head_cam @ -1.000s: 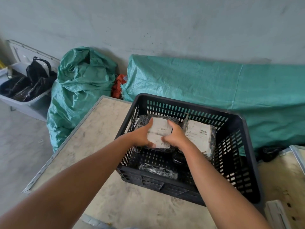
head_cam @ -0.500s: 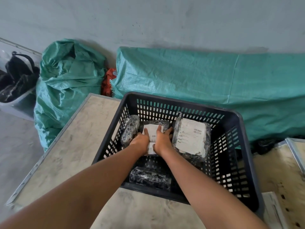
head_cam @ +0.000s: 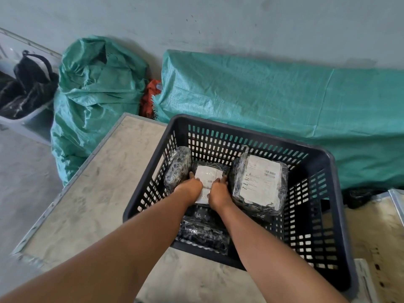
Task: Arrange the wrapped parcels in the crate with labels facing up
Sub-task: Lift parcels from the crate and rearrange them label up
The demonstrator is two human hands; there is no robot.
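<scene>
Gripping the middle parcel (head_cam: 208, 174) at frame centre, both hands, left hand (head_cam: 189, 188) and right hand (head_cam: 218, 192), kept fingers clamped on its sides; wedged between neighbours in the crate (head_cam: 244, 132), it risked tipping the upright parcel (head_cam: 178, 168).

We reach both bare forearms forward and down from the near edge, converging toward the middle. Our left hand (head_cam: 189, 189) and right hand (head_cam: 218, 192) sit side by side, nearly touching, palms down and knuckles up. The fingers curl away over the far side, gripping, with wrists bent slightly downward.
</scene>
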